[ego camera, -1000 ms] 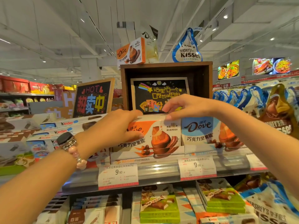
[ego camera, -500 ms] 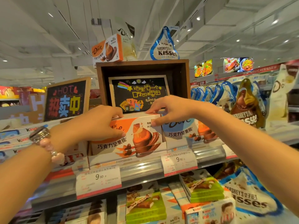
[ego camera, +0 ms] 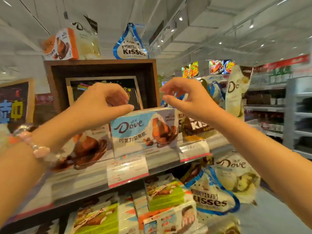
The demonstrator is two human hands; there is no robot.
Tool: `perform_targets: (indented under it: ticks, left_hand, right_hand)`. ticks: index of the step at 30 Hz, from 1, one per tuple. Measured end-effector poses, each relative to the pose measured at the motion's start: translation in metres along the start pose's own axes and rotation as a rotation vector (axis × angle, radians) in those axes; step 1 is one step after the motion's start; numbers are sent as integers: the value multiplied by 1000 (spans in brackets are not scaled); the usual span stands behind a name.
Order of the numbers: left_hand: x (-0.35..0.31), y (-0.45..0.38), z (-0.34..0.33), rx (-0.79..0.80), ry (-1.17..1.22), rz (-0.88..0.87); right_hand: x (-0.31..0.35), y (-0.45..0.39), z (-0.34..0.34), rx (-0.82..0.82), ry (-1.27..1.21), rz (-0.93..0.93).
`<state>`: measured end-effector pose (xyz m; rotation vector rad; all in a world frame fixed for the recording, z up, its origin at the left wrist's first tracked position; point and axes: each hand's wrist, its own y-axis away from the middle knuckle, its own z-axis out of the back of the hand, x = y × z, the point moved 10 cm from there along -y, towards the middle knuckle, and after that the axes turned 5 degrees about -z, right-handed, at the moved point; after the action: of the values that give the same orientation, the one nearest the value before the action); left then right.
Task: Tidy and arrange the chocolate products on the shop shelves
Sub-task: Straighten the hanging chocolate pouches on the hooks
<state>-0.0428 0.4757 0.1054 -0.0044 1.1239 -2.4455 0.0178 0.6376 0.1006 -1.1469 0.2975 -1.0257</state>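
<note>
A light-blue Dove box stands upright on the metal shelf, with an orange Dove box to its left. My left hand hovers over the seam between the two boxes, fingers curled, thumb tip at the blue box's top left corner. My right hand floats above the blue box's top right corner, fingers apart and holding nothing. A brown Hershey's Kisses bag sits just right of the blue box, partly behind my right forearm.
Behind the boxes stands a wooden display crate with a chalkboard sign inside; a Dove box and Kisses bag sit on top. Green-packed chocolate bars and Kisses and Dove bags fill the lower shelf. Price tags line the shelf edge.
Both hands have let go of the orange Dove box and lifted, shifting right over the blue box. The view has swung right and blurred.
</note>
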Motion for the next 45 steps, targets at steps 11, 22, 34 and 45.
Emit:
perform_targets:
  ticks: [11, 22, 34, 45]
  left_hand:
    - [-71, -73, -115, -224, 252, 64]
    - [-60, -91, -164, -225, 64, 386]
    - [-72, -81, -169, -279, -1, 482]
    - [-113, -66, -145, -515, -85, 303]
  right_hand:
    - [-125, 57, 172, -427, 187, 18]
    - [-278, 79, 165, -174, -223, -578]
    - [-308, 81, 132, -3, -433, -771]
    - [-285, 87, 155, -219, -465, -541]
